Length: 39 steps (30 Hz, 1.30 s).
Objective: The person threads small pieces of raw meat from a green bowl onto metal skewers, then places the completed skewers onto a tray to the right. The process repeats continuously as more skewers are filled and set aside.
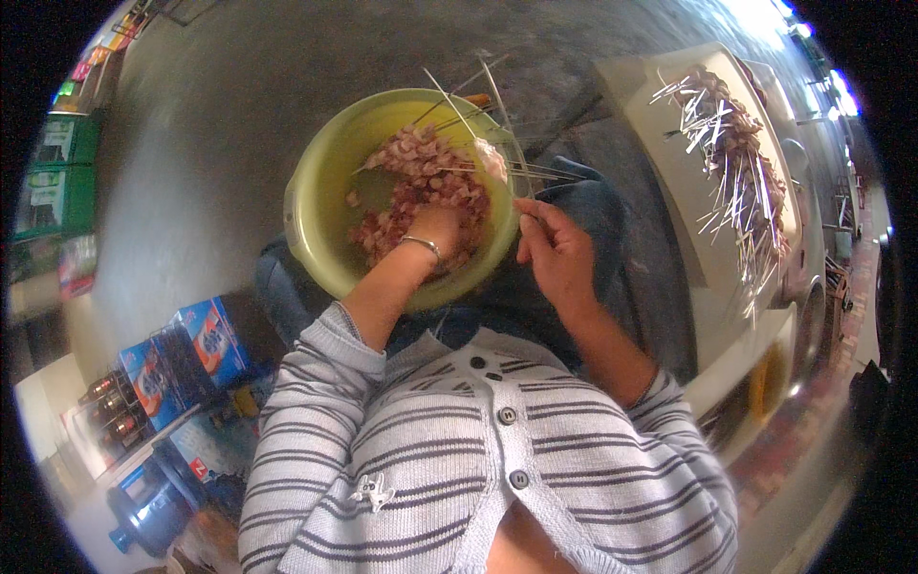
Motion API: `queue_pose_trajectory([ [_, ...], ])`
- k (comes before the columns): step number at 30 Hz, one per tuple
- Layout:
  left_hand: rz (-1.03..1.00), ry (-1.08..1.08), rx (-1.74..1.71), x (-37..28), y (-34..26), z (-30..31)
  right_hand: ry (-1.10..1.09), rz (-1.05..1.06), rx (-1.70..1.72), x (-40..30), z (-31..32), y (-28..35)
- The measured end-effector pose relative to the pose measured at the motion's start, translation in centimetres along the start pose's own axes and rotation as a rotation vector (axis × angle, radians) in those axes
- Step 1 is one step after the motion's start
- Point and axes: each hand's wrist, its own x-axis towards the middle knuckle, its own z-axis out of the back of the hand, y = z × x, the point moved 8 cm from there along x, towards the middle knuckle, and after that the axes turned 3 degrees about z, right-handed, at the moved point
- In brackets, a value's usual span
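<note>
A yellow-green plastic basin (315,165) sits between the knees, with small pieces of raw meat (384,222) inside. My left hand (437,229), with a bracelet at its wrist, reaches down into the meat; its fingers are blurred and partly hidden. Beside the basin's right rim, my right hand (552,240) pinches the lower end of a thin metal skewer (448,97) that carries a pale piece of meat or fat (491,159). More metal skewers (552,172) lie across the rim, and some skewered meat (416,147) rests at the basin's far side.
On the right, a large pale tray (667,154) holds a long heap of skewered meat (760,179) with the skewers sticking out. Blue printed boxes (215,341), dark bottles (118,412) and a blue water jug (154,506) stand at lower left. Green crates (79,172) are farther up.
</note>
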Motion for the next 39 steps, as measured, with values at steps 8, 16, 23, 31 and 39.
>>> queue_pose_trajectory([
  [8,-0.13,-0.1,-0.972,-3.5,2.3,4.4,0.011,-0.004,-0.023,-1.4,1.2,0.2],
  [16,-0.121,-0.09,-2.043,-5.1,4.7,8.1,0.194,0.041,-0.253,-3.8,-0.2,-0.1],
  [23,-0.096,-0.227,-1.9,-5.6,5.5,9.7,0.187,0.064,-0.335,-4.3,0.5,0.0],
  [31,-0.046,-0.303,-1.739,-5.6,5.6,10.7,0.19,0.064,-0.341,-4.1,0.5,0.4],
  [39,-0.076,-0.324,-1.903,-5.0,4.8,10.4,0.17,0.056,-0.35,-4.0,-0.1,0.1],
])
